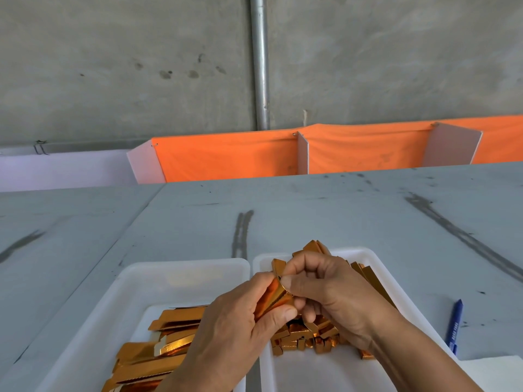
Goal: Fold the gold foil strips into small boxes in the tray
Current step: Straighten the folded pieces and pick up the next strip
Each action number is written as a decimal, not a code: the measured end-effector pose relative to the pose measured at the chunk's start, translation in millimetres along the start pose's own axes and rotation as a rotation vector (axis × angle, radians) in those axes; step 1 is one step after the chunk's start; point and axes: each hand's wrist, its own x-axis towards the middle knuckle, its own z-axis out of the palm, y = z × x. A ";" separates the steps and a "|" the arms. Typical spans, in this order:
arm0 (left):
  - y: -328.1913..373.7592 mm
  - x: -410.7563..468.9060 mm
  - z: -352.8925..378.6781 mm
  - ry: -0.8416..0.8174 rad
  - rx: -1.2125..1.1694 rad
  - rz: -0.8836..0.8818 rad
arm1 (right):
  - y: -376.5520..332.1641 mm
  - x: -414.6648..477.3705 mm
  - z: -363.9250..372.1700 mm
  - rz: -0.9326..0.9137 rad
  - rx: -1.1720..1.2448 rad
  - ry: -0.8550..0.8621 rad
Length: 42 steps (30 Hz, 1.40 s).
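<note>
Both hands (283, 304) pinch 1 gold foil strip (276, 297) above trays (181, 271).

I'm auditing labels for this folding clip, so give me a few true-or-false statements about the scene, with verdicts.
1. The left hand and the right hand both grip one gold strip. True.
2. The left tray holds the folded boxes. False: it holds flat strips; the folded boxes lie in the right tray.
3. A blue pen lies on the table, right of the right tray. True.
4. The cloth behind the table is green. False: it is orange.
</note>
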 end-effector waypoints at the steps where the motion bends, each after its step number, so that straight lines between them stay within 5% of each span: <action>1: 0.1 0.1 -0.1 0.007 -0.013 -0.003 | -0.1 0.1 0.8 -0.031 -0.030 0.004; 11: 2.8 1.2 -0.1 0.054 -0.057 -0.002 | -1.8 0.2 2.9 0.008 0.217 -0.016; 21: -1.1 0.7 2.8 0.050 0.043 0.011 | 3.8 1.9 5.9 -0.093 -0.085 0.055; 37: 2.7 -0.2 8.4 0.088 0.282 0.051 | 6.1 3.7 7.0 -0.044 -0.078 0.218; 42: 1.5 0.5 8.8 0.097 0.268 0.003 | 2.6 2.2 4.7 0.013 0.174 0.189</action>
